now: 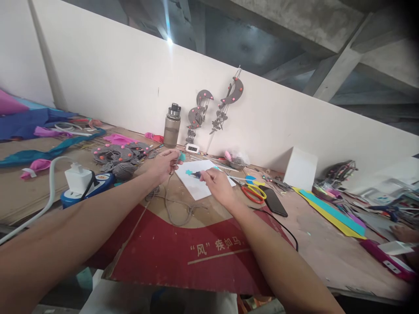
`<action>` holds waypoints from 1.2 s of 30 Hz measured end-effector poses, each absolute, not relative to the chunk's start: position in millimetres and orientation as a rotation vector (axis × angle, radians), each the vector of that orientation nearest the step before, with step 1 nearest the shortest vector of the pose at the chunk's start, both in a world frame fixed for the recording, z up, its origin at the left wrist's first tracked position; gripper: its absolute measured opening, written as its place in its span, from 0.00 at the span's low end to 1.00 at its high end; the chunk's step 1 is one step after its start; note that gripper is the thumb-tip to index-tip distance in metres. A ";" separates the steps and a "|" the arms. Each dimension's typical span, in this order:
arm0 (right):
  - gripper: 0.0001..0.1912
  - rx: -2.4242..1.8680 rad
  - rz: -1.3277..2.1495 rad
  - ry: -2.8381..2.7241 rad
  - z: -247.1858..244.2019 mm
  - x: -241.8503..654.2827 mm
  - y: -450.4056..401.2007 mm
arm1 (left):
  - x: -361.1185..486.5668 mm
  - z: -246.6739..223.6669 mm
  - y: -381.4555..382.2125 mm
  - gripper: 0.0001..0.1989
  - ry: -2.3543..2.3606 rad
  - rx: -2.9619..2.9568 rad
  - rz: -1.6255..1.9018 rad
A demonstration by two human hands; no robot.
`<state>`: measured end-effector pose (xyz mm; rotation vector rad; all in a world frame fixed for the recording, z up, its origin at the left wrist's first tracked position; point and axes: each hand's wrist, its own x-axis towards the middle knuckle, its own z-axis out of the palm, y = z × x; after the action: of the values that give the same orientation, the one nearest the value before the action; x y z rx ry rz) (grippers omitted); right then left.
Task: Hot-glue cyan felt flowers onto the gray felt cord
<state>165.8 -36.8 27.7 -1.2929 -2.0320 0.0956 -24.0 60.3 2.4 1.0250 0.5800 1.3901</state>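
Observation:
Over the left edge of a white sheet (199, 192), my left hand (166, 163) pinches a small teal piece (182, 156), and grey cord (166, 203) hangs below it onto the cardboard. My right hand (214, 181) is closed round a dark, pen-like tool (196, 175) above the sheet. The tool's tip points left, beside a teal flower-shaped piece (189, 172) on the paper. Another teal bit shows behind my right hand, partly hidden.
Scissors (253, 192) and a black phone (274, 201) lie right of the sheet. A bottle (172, 126) stands behind. At left are a charger (78, 179) and grey yarn (124, 170). Another person's hand (404, 234) is at far right.

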 end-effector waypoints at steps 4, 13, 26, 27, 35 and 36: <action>0.14 -1.357 0.048 -1.846 19.8 176.4 -24.2 | -17.3 3.1 52.9 0.10 0.572 1.085 1.331; 0.10 -1.175 0.343 -1.632 13.7 160.0 -29.7 | -4.8 11.9 22.9 0.08 0.319 1.225 1.029; 0.12 -1.094 0.454 -1.657 13.2 153.2 -33.8 | -1.2 6.4 19.4 0.10 0.249 1.299 0.968; 0.12 -1.090 0.450 -1.668 12.7 153.7 -33.3 | -1.5 6.6 18.7 0.10 0.248 1.304 0.958; 0.12 -1.075 0.468 -1.774 15.3 159.0 -30.7 | -3.5 8.0 17.4 0.13 0.270 1.358 0.889; 0.11 -1.079 0.479 -1.782 15.2 159.1 -30.5 | -3.4 8.0 17.3 0.13 0.280 1.372 0.866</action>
<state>159.1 -30.5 15.2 -1.0794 -1.7821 0.4788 -3.4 17.3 8.0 1.3717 0.2804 0.8658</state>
